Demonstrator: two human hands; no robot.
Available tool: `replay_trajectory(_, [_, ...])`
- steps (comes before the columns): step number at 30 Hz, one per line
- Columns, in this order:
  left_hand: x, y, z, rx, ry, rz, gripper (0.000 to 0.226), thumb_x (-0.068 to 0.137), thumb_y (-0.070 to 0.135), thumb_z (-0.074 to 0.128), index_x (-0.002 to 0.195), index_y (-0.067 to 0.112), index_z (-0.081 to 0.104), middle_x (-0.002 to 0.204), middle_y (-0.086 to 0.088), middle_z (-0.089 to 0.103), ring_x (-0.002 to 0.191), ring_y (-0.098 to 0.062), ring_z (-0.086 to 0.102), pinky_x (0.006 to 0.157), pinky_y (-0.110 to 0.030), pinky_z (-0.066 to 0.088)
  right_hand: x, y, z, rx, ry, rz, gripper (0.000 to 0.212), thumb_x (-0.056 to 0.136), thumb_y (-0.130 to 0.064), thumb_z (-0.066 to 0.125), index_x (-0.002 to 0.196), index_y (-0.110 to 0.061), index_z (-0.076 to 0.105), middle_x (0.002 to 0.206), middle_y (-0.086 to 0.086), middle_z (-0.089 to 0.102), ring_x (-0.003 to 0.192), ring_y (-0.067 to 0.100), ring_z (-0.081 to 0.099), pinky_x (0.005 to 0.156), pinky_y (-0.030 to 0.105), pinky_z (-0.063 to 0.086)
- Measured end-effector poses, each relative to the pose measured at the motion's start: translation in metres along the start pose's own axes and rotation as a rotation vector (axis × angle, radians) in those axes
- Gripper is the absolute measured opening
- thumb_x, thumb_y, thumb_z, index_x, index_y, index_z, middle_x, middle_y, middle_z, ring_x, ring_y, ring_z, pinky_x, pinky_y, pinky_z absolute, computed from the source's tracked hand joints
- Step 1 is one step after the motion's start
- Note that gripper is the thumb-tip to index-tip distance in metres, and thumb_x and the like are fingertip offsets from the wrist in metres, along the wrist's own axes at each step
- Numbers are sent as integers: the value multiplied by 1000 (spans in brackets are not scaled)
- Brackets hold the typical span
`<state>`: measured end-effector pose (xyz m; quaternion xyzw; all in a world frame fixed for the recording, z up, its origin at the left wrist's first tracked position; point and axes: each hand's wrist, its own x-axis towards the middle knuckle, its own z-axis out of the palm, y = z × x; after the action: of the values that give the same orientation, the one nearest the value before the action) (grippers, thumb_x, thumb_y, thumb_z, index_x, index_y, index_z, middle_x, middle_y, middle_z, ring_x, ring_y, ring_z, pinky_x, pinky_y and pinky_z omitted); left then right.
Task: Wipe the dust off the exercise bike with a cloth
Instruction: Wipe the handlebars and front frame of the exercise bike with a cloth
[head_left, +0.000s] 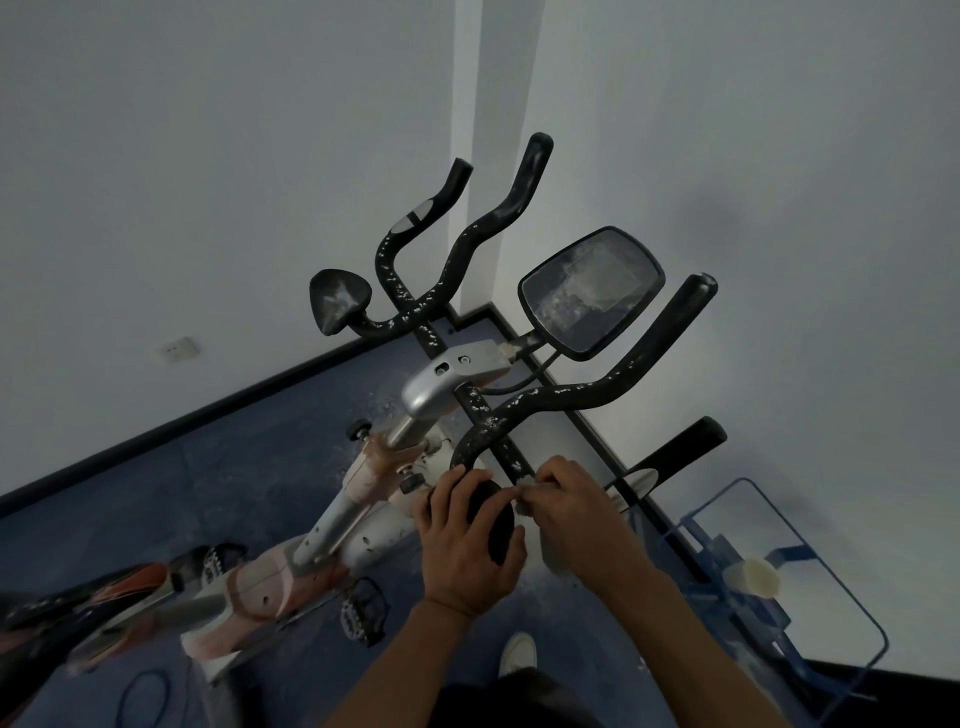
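The exercise bike (322, 535) stands in a room corner, its black handlebars (545, 402) speckled with white dust. The console screen (592, 291) is dusty too. My left hand (462, 545) grips a black pad (493, 525) at the near end of the handlebars. My right hand (576, 514) pinches a pale cloth (555, 553) against the bar right beside that pad. Most of the cloth is hidden under my right hand, with a grey fold hanging below it. A second black pad (337, 301) at the far left is dusty.
A clear blue plastic stand (810, 587) holding a white roll (756, 577) sits close on the right. White walls meet behind the bike, with a socket (178, 349) low on the left wall. The saddle (98, 592), pedals (363, 608), my white shoe (517, 652) and a floor cable (143, 701) lie below.
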<state>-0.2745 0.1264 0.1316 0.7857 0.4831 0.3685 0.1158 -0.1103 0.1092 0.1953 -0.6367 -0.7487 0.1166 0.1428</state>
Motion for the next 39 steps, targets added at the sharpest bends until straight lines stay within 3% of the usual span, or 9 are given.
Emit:
replay_trajectory(3, [0, 2, -1, -57, 29, -18, 49, 84, 49, 61, 123, 22, 53, 137, 1, 53, 138, -27, 42, 116, -48, 24, 16, -5, -4, 87, 101, -1, 7, 93, -14, 71, 93, -18, 65, 99, -4, 49, 87, 2, 41, 74, 11, 37])
replay_trajectory(7, [-1, 2, -1, -65, 35, -5, 47, 84, 49, 61, 121, 22, 52, 136, 1, 52, 139, -27, 41, 117, -46, 22, 11, -5, 8, 48, 32, 23, 10, 93, -17, 71, 97, -23, 63, 105, -4, 49, 92, 5, 41, 76, 17, 40])
replay_trajectory(13, [-2, -1, 2, -41, 28, 5, 45, 83, 49, 61, 117, 22, 52, 135, 0, 53, 138, -28, 40, 115, -48, 23, 11, 4, -2, 34, 92, -51, 14, 84, -12, 80, 90, -20, 70, 91, -3, 56, 81, 3, 45, 75, 10, 36])
replay_trajectory(16, [-1, -1, 1, -34, 27, 8, 44, 84, 50, 59, 117, 22, 52, 135, 0, 53, 138, -28, 41, 116, -46, 21, 21, -3, 3, 143, 161, -26, 9, 88, -9, 76, 95, -14, 72, 95, 1, 66, 86, 13, 61, 80, 22, 52])
replay_trajectory(21, [-2, -2, 2, -49, 31, 8, 43, 83, 49, 62, 115, 22, 53, 133, -1, 55, 138, -28, 41, 117, -44, 20, 16, 10, 3, 145, -19, -5, 13, 95, -13, 65, 102, -8, 75, 102, 9, 72, 94, 24, 68, 87, 32, 54])
replay_trajectory(26, [-2, -1, 1, -36, 20, 4, 42, 84, 50, 60, 114, 21, 54, 133, -2, 56, 137, -30, 42, 116, -43, 20, 32, 1, 2, 315, 195, 84, 15, 95, -13, 69, 108, -7, 72, 104, 5, 74, 97, 7, 68, 89, 4, 45])
replay_trajectory(29, [-3, -2, 1, -28, 3, 9, 43, 84, 50, 59, 115, 21, 54, 134, -3, 55, 137, -30, 41, 118, -43, 19, 38, -8, 8, 305, 194, 22, 8, 92, -9, 72, 100, -9, 73, 99, 5, 74, 94, 7, 65, 89, -1, 37])
replay_trajectory(34, [-1, 0, 0, -38, 25, 12, 39, 84, 48, 60, 113, 23, 55, 133, 0, 54, 137, -29, 42, 119, -40, 16, 22, 3, 1, 213, 137, -58, 16, 91, -16, 67, 102, -9, 75, 100, 6, 76, 93, 18, 72, 89, 23, 52])
replay_trajectory(39, [-2, -1, 2, -36, 29, 24, 40, 83, 48, 59, 113, 22, 54, 134, 0, 52, 138, -28, 41, 118, -41, 18, 43, -4, 4, 240, 187, -52, 12, 87, -5, 74, 98, -8, 75, 98, 7, 74, 90, 19, 70, 86, 28, 57])
